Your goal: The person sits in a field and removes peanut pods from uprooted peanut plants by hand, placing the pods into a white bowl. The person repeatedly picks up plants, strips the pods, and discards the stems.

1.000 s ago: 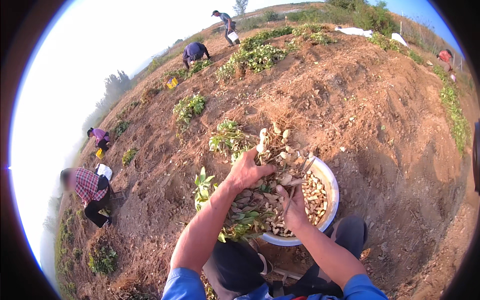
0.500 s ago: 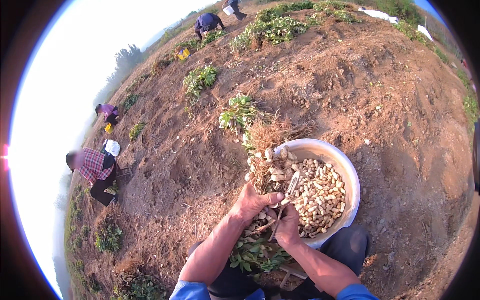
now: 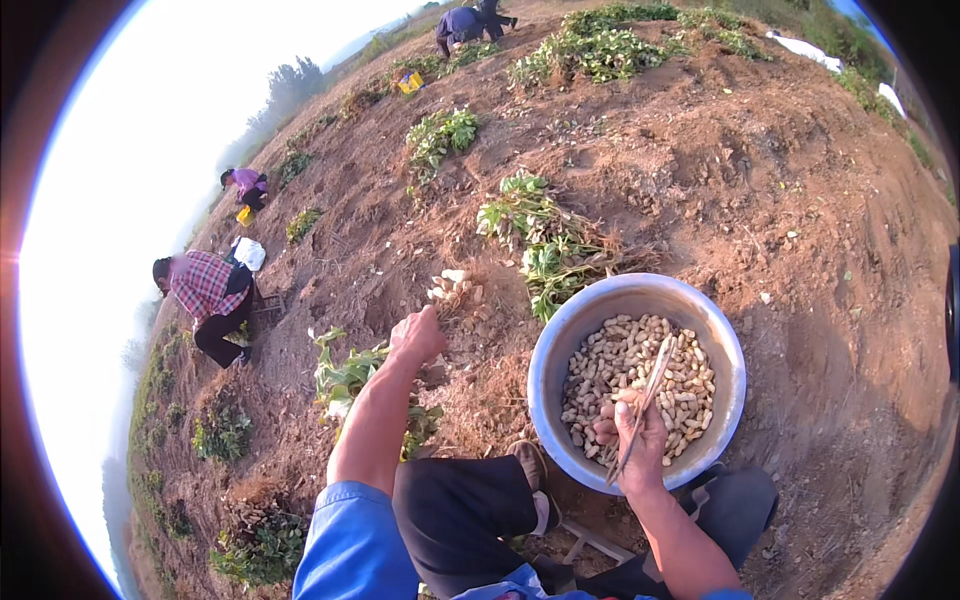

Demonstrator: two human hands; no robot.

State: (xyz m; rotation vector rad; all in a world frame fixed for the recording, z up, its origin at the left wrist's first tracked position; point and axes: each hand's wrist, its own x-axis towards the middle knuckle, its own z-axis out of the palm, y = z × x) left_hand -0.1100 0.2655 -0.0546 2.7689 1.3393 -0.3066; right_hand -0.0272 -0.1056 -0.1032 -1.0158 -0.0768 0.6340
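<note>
My left hand (image 3: 416, 338) is closed in a fist, stretched out to the left of the basin. It grips a peanut plant (image 3: 345, 372); green leaves hang on the near side and a cluster of pods and roots (image 3: 455, 288) shows beyond the knuckles. Over the basin, my right hand (image 3: 640, 440) is wrapped round a thin, brown, stick-like tool (image 3: 655, 375), which points up and away. Below it, the round metal basin (image 3: 538, 395) holds many loose peanuts (image 3: 625, 345). Exactly how the tool is built cannot be made out.
Pulled peanut plants (image 3: 545, 245) lie just beyond the basin. Part of a low stool (image 3: 598, 540) shows between my legs. People work farther off, one in a checked shirt (image 3: 212, 288) at the left. Leafy heaps (image 3: 260, 545) dot the brown soil.
My hands, together at the basin's left side before, are now apart. The left has swung left with the plant; the right is over the basin with the tool. The view has shifted.
</note>
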